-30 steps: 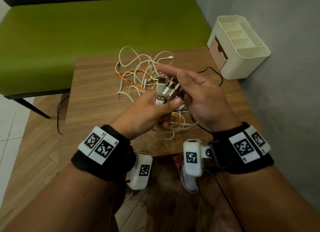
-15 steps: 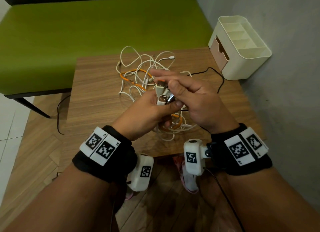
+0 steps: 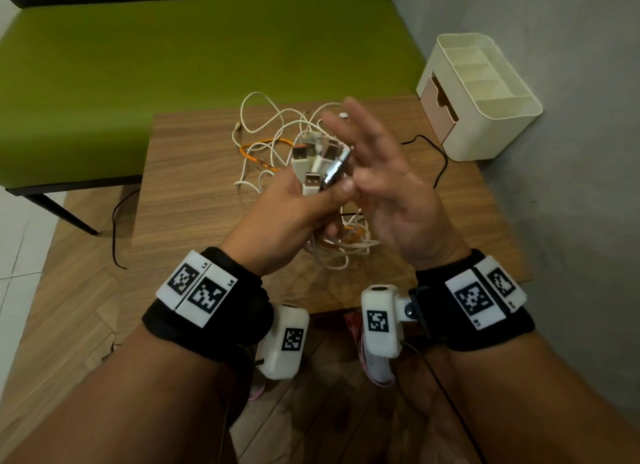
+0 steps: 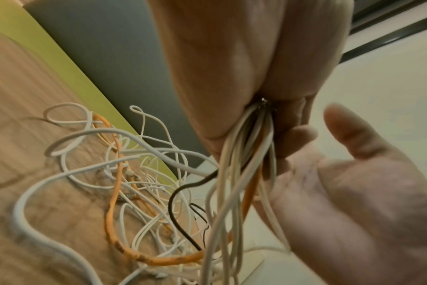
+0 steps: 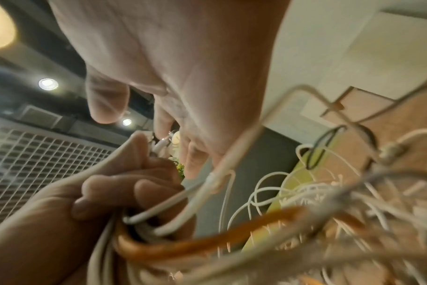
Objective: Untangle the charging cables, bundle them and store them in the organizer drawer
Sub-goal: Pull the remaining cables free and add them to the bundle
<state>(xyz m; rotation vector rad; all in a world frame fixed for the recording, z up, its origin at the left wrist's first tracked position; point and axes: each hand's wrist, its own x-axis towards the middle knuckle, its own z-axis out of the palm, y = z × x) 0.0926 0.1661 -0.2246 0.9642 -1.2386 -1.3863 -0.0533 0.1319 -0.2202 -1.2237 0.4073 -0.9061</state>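
My left hand [image 3: 294, 203] grips a bunch of USB plug ends [image 3: 317, 157] that stick up above its thumb. White, orange and black cables [image 4: 234, 173] hang from that fist down to the tangle [image 3: 277, 134] on the wooden table [image 3: 194, 193]. My right hand [image 3: 384, 172] is beside the plugs with its fingers spread and straight, holding nothing. In the right wrist view the left fist [image 5: 124, 194] is curled round the cables [image 5: 183, 246]. The cream organizer [image 3: 485, 96] with a pink drawer [image 3: 438, 108] stands at the table's far right corner.
A green bench seat [image 3: 173, 65] lies behind the table. A grey wall [image 3: 571, 117] runs along the right side. One black cable [image 3: 436, 158] trails toward the organizer, another [image 3: 116, 228] hangs off the table's left edge over the wooden floor.
My right hand has let go of the plug ends and spread open beside them. The left hand keeps its grip and has fanned the plugs slightly higher.
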